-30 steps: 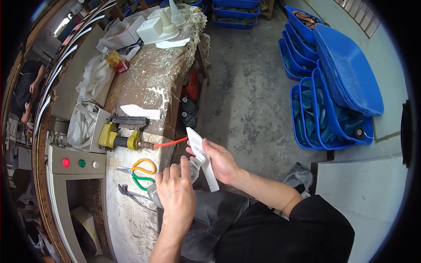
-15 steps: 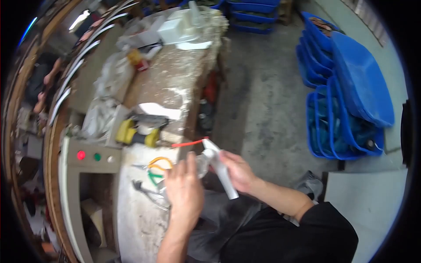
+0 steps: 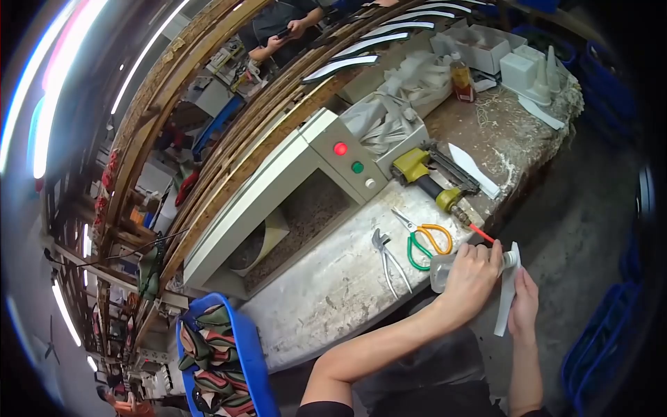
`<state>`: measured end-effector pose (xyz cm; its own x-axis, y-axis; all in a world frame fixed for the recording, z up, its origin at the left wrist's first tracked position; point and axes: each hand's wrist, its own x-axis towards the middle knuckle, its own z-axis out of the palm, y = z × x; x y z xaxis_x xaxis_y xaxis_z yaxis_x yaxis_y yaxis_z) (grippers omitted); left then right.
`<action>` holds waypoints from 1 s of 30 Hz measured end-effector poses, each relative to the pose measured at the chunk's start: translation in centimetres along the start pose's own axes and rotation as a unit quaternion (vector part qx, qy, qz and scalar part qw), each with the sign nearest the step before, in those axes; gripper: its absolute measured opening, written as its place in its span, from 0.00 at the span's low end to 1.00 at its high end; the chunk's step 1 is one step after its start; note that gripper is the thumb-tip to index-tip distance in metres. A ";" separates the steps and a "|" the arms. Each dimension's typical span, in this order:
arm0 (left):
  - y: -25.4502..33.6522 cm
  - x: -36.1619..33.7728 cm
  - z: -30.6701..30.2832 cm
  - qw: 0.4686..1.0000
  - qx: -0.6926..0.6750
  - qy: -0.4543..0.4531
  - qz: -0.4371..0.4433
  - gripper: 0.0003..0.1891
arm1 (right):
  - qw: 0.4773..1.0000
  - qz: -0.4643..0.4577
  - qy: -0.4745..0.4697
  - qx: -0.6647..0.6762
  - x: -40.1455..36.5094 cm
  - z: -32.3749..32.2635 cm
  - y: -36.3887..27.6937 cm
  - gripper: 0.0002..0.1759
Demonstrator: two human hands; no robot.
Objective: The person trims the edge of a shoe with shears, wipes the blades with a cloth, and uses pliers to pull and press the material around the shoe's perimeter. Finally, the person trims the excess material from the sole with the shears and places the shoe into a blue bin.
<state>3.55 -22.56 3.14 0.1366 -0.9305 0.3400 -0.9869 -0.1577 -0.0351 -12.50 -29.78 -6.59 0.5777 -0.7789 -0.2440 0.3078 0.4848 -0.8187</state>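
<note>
My left hand (image 3: 472, 281) is closed around a clear plastic bottle (image 3: 439, 272), held on its side over the bench's front edge. The bottle's pale neck touches or nearly touches a thin white insole-shaped piece (image 3: 506, 306). My right hand (image 3: 526, 302) grips that piece from the far side, and it stands nearly upright, edge-on to me. Close by on the bench lie scissors (image 3: 421, 229) with orange and green handles, and metal pincers (image 3: 386, 258). A yellow-green air stapler (image 3: 425, 178) with a red hose (image 3: 481, 233) rests behind them.
Another white insole piece (image 3: 474, 169) lies beside the stapler. A grey machine housing (image 3: 278, 187) with buttons stands at the bench's back. Further along are an amber bottle (image 3: 461, 78) and white boxes (image 3: 517, 73). A blue bin (image 3: 244, 340) holds shoe parts. A person (image 3: 274, 38) stands beyond.
My view has swung left and tilted, bringing the machine and blue bin into sight. My left fingers have closed more around the bottle. The white piece stays in my right hand.
</note>
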 end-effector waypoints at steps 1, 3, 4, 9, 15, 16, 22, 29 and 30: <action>0.3 0.2 0.2 1.000 -0.007 0.003 0.004 0.26 | 1.000 -0.004 0.006 -0.004 0.0 -0.4 -0.3 0.21; 0.6 0.2 0.4 1.000 -0.007 -0.005 0.007 0.25 | 1.000 -0.006 0.010 -0.013 0.2 -0.6 -0.5 0.21; 0.5 0.0 0.5 1.000 -0.003 -0.012 0.007 0.25 | 1.000 -0.004 0.009 -0.015 0.4 -0.4 -0.3 0.21; -3.2 1.6 1.5 0.998 -0.070 -0.007 0.005 0.30 | 0.999 -0.020 0.027 -0.007 4.0 0.8 0.3 0.21; -4.7 6.7 0.7 0.940 -0.272 0.182 -0.101 0.35 | 0.977 -0.004 0.113 0.183 0.8 -1.1 -6.0 0.23; -6.5 8.7 0.9 0.920 -0.316 0.194 -0.131 0.35 | 0.976 -0.012 0.118 0.182 1.1 -1.5 -6.2 0.23; -18.3 21.1 4.3 0.868 -0.349 0.233 -0.266 0.35 | 0.970 0.013 0.152 0.187 1.6 -3.7 -4.0 0.23; -26.0 27.0 8.6 0.900 -0.175 0.050 -0.396 0.36 | 0.971 0.042 0.179 0.154 1.1 -6.8 0.2 0.24; -26.7 27.2 9.4 0.902 -0.138 0.012 -0.409 0.36 | 0.969 0.054 0.189 0.151 1.3 -7.1 0.3 0.24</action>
<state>34.41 -46.82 4.50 0.8300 -0.5323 0.1667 -0.5414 -0.6966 0.4707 -17.05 -33.46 -10.90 0.3182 -0.7801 -0.5387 0.5007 0.6208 -0.6033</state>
